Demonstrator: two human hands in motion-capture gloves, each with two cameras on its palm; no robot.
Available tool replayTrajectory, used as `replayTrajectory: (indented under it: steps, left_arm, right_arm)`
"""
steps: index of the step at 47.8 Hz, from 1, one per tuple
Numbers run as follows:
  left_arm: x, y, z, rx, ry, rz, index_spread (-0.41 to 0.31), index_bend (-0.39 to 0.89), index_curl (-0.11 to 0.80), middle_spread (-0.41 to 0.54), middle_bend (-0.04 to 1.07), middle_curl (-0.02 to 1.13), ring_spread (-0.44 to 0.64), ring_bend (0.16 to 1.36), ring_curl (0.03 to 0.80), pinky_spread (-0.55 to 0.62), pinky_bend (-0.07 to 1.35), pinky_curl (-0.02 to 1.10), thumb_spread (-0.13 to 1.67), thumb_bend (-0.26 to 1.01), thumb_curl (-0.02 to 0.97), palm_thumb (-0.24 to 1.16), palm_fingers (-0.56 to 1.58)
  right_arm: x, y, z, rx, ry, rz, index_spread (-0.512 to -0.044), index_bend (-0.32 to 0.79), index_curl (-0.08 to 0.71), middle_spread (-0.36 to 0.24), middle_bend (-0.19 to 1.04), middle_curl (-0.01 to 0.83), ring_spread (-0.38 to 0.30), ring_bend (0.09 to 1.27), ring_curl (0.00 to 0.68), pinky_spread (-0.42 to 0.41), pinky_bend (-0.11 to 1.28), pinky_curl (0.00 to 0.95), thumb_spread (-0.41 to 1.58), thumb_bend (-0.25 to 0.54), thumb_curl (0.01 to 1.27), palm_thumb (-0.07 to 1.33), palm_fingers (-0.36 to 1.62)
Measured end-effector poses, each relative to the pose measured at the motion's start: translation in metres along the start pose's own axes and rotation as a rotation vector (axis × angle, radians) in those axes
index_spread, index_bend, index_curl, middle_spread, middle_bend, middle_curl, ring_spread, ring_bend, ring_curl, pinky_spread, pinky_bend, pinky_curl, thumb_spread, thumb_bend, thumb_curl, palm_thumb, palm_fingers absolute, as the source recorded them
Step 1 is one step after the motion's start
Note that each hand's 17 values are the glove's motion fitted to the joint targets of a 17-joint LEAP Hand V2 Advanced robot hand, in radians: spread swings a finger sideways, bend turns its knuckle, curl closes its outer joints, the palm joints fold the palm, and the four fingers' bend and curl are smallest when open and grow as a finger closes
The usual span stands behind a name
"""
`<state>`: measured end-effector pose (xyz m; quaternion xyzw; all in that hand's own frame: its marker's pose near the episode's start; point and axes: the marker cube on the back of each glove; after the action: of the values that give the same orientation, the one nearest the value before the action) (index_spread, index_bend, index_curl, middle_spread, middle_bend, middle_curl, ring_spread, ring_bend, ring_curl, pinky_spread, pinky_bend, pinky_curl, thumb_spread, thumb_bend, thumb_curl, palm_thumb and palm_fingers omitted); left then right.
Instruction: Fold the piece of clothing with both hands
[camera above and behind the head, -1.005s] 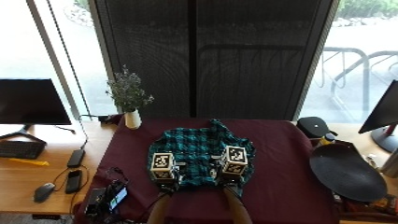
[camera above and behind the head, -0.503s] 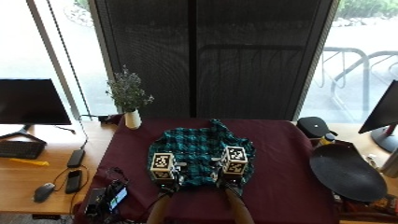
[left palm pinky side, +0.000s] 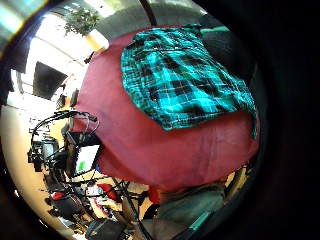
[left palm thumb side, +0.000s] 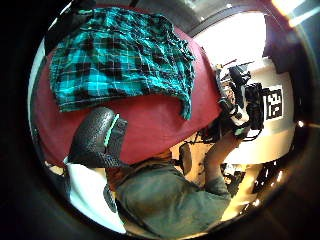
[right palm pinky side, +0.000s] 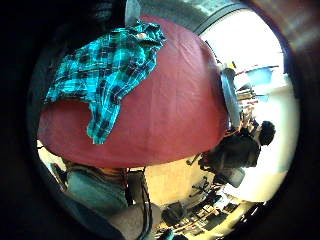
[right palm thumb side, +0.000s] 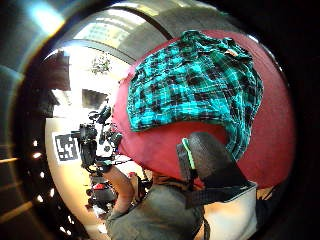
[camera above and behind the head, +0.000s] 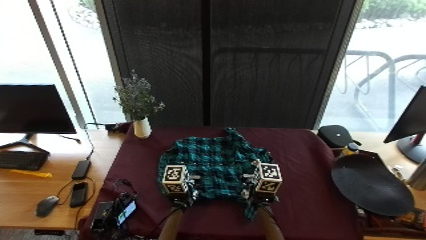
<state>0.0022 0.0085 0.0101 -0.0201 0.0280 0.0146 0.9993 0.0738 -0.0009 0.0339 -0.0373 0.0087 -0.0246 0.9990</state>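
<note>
Outside view: hands' finger state hidden, cannot tell; advise pinching plaid shirt near hem corners, folding evenly away.

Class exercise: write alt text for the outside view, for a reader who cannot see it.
A teal and black plaid shirt lies spread on a table covered in dark red cloth, with the person's left hand and right hand at its near edge. A white vase of flowers stands at the far left corner.
</note>
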Motion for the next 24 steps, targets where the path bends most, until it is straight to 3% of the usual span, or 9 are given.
replayTrajectory:
  steps: [9, 19, 24]
  left_arm:
    - [-0.007, -0.010, 0.033, -0.015, -0.004, 0.001, -0.109, 0.11, 0.304, -0.061, 0.20, 0.40, 0.05, 0.53, 0.340, 0.26, 0.32, 0.32, 1.11, -0.02, 0.323, 0.49, 0.51]
    - [-0.026, -0.010, 0.065, -0.141, -0.061, -0.051, -0.081, 0.09, 0.273, -0.035, 0.19, 0.41, 0.07, 0.57, 0.357, 0.25, 0.38, 0.36, 1.09, -0.02, 0.335, 0.50, 0.43]
    - [-0.031, -0.007, 0.080, -0.217, -0.071, -0.052, -0.070, 0.09, 0.260, -0.011, 0.17, 0.41, 0.08, 0.57, 0.357, 0.22, 0.46, 0.38, 1.08, -0.02, 0.337, 0.49, 0.40]
  right_arm:
    - [0.017, -0.015, 0.044, -0.013, -0.008, 0.008, -0.335, 0.10, 0.257, 0.013, 0.20, 0.302, 0.164, 0.29, 0.274, 0.253, 0.62, 0.356, 1.17, 0.008, 0.34, 0.57, 0.22]
    - [0.030, -0.035, 0.097, -0.121, -0.014, 0.008, -0.320, 0.09, 0.224, 0.021, 0.19, 0.317, 0.164, 0.33, 0.294, 0.244, 0.68, 0.372, 1.13, -0.023, 0.35, 0.57, 0.15]
    - [0.021, -0.020, 0.084, -0.122, 0.033, 0.007, -0.311, 0.10, 0.214, 0.023, 0.19, 0.323, 0.164, 0.33, 0.295, 0.234, 0.71, 0.378, 1.10, -0.026, 0.35, 0.57, 0.13]
